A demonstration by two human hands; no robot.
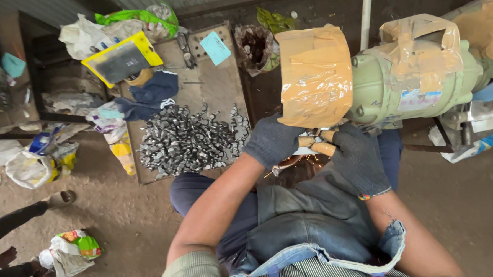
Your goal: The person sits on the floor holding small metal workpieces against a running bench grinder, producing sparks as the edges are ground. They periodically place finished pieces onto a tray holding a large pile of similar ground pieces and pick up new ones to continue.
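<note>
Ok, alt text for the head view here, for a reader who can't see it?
Two gloved hands, left hand and right hand, press a small workpiece under a taped-up green bench grinder, throwing sparks. A pile of small dark metal pieces lies on a board to the left.

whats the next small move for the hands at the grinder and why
Probably keep both gloved hands steady and ease the small piece lightly against the wheel. The left hand and right hand pinch the piece just under the taped guard, and sparks fall below, so it appears to be in contact.
</note>
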